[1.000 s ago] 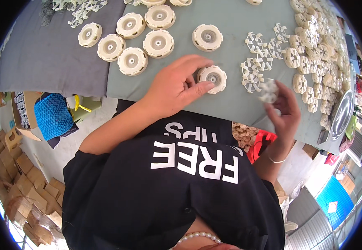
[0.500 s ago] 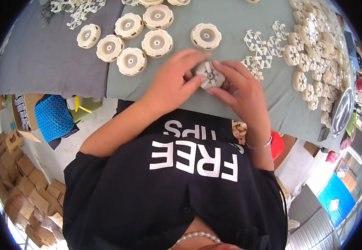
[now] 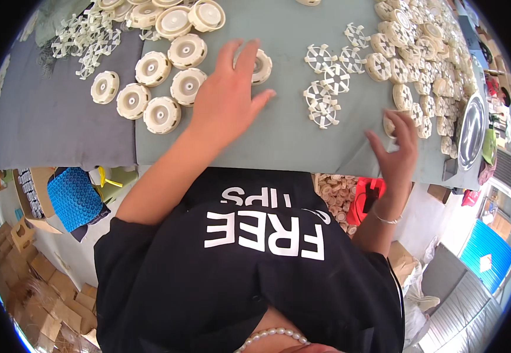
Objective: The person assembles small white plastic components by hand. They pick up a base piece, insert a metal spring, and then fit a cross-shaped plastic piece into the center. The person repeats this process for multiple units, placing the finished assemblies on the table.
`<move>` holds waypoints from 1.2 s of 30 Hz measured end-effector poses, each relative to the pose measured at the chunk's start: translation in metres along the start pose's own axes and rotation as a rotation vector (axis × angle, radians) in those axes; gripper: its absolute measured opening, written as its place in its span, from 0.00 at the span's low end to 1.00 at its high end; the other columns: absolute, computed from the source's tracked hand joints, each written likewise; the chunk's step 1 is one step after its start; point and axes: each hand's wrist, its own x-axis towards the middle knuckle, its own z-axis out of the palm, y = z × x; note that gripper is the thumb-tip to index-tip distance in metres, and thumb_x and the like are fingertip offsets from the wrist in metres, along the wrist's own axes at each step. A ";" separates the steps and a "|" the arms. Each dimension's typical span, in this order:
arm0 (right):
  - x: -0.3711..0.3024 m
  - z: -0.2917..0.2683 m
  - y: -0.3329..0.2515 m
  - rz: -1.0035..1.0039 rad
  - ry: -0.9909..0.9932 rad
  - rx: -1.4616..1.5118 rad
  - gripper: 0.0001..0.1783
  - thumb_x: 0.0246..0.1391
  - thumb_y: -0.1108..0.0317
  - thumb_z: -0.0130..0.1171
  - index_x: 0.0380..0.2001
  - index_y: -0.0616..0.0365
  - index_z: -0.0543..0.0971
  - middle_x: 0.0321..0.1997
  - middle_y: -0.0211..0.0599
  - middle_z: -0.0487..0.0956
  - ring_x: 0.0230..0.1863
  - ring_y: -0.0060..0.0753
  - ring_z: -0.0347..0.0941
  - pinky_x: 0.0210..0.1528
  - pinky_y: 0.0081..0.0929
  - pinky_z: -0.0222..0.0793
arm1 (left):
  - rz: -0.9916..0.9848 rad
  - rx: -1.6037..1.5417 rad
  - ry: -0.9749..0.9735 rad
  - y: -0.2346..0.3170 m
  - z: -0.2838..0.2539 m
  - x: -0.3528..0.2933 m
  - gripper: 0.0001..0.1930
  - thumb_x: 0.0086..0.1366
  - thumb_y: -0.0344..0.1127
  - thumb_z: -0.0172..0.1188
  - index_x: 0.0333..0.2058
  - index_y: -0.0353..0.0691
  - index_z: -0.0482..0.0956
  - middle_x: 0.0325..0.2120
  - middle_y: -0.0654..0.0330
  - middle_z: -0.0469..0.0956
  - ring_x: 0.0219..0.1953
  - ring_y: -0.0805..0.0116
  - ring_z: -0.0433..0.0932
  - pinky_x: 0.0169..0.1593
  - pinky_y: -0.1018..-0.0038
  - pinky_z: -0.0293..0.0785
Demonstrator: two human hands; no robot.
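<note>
My left hand (image 3: 225, 103) reaches over the table with its fingers spread. Its fingertips are over a cream round plastic disc (image 3: 261, 66), whose left part they hide. Just left of that hand lies a group of similar round discs (image 3: 188, 86) with raised centres. My right hand (image 3: 398, 150) is at the table's right side, fingers apart and slightly blurred. Partly behind its fingers sits a cream round piece (image 3: 389, 126), at the near edge of a large cluster of spoked round pieces (image 3: 403, 96). Between my hands lie several loose white spoked rings (image 3: 324, 112).
Grey-green cloth (image 3: 279, 138) covers the table. More white spoked parts (image 3: 85, 41) are heaped at the far left. A shiny oval metal tray (image 3: 472, 132) stands at the right edge. Below the table are a box with blue textured material (image 3: 73, 197) and a red object (image 3: 363, 200).
My hands have parted. The spoked piece they held together has left the middle; my right hand moved right to the cluster, my left toward the lone disc. The view has shifted.
</note>
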 end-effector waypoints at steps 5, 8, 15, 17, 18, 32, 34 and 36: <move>0.019 0.070 -0.058 -0.119 -0.057 0.290 0.21 0.56 0.62 0.75 0.51 0.57 0.84 0.44 0.39 0.84 0.41 0.35 0.82 0.42 0.31 0.79 | -0.010 -0.007 -0.131 0.000 0.000 0.005 0.39 0.59 0.40 0.76 0.68 0.47 0.70 0.62 0.55 0.75 0.56 0.48 0.80 0.50 0.57 0.82; 0.033 0.083 -0.056 0.137 0.064 0.561 0.16 0.67 0.61 0.66 0.45 0.65 0.84 0.23 0.30 0.82 0.25 0.23 0.79 0.30 0.23 0.72 | 0.143 -0.045 -0.131 -0.003 -0.001 -0.019 0.39 0.57 0.39 0.76 0.67 0.48 0.72 0.63 0.58 0.76 0.45 0.56 0.84 0.44 0.63 0.83; 0.019 0.054 -0.045 0.294 -0.321 0.398 0.17 0.66 0.54 0.66 0.41 0.59 0.85 0.16 0.31 0.77 0.17 0.23 0.66 0.24 0.28 0.64 | 0.083 -0.261 -0.305 0.012 -0.012 -0.044 0.39 0.54 0.38 0.77 0.66 0.52 0.75 0.63 0.62 0.78 0.26 0.68 0.76 0.31 0.73 0.77; 0.016 0.046 -0.047 0.331 -0.289 0.204 0.20 0.63 0.53 0.69 0.46 0.58 0.84 0.21 0.30 0.79 0.18 0.24 0.66 0.26 0.29 0.65 | 0.080 -0.254 -0.293 0.012 -0.009 -0.043 0.39 0.53 0.37 0.77 0.65 0.52 0.76 0.63 0.62 0.78 0.26 0.69 0.77 0.31 0.73 0.77; 0.016 0.043 -0.049 0.350 -0.269 0.111 0.21 0.61 0.52 0.70 0.48 0.58 0.84 0.24 0.29 0.79 0.19 0.24 0.65 0.27 0.29 0.66 | 0.090 -0.251 -0.285 0.012 -0.009 -0.043 0.39 0.53 0.37 0.78 0.65 0.52 0.76 0.63 0.62 0.78 0.26 0.69 0.77 0.31 0.73 0.76; 0.027 0.037 -0.037 0.012 -0.053 0.578 0.33 0.46 0.75 0.75 0.59 0.60 0.82 0.48 0.35 0.80 0.38 0.20 0.75 0.41 0.20 0.81 | 0.010 -0.444 -0.270 0.000 -0.016 -0.048 0.38 0.53 0.36 0.79 0.65 0.47 0.77 0.61 0.55 0.77 0.26 0.74 0.76 0.32 0.78 0.76; 0.028 0.038 -0.045 -0.057 -0.010 0.535 0.34 0.44 0.76 0.76 0.59 0.63 0.81 0.48 0.36 0.80 0.38 0.20 0.78 0.40 0.20 0.84 | -0.028 -0.495 -0.286 0.000 -0.020 -0.048 0.38 0.54 0.36 0.79 0.65 0.47 0.77 0.62 0.55 0.76 0.27 0.76 0.77 0.32 0.79 0.76; 0.030 0.040 -0.052 -0.017 -0.016 0.397 0.35 0.44 0.77 0.77 0.59 0.63 0.81 0.48 0.37 0.81 0.37 0.20 0.79 0.40 0.21 0.84 | -0.054 -0.528 -0.298 -0.001 -0.022 -0.048 0.38 0.55 0.36 0.79 0.65 0.47 0.77 0.62 0.55 0.76 0.28 0.77 0.78 0.32 0.79 0.76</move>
